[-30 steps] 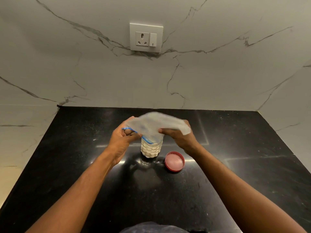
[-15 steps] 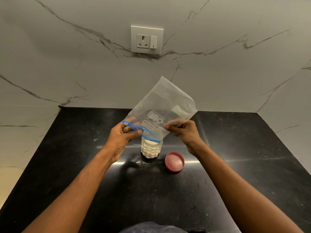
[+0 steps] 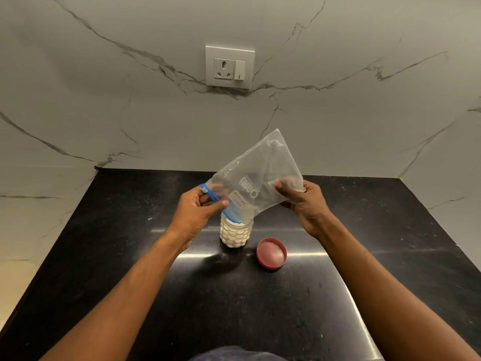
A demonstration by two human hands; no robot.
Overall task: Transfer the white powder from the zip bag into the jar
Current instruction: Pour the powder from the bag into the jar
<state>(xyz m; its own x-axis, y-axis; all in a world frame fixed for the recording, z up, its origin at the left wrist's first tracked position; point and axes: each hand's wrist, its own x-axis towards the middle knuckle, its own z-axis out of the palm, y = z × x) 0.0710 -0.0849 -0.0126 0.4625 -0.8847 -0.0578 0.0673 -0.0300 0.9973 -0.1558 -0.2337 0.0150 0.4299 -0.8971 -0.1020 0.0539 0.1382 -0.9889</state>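
A clear zip bag [image 3: 263, 173] with a blue zip strip is held upside down over the jar, its mouth at the jar's rim. My left hand [image 3: 199, 211] pinches the blue zip edge on the left. My right hand [image 3: 303, 201] grips the bag's right corner, where a little white powder clings. The small clear scalloped jar [image 3: 235, 234] stands on the black counter and is filled with white powder almost to the top. The bag looks nearly empty.
A red jar lid [image 3: 271, 253] lies upside down on the black counter [image 3: 130, 256], just right of the jar. A marble wall with a white socket and switch [image 3: 229, 66] rises behind. Specks of powder dust the counter near the jar.
The bag was crumpled low over the jar, then lifted and spread out upright. My right hand has moved right and up along the bag's corner; my left stays at the zip.
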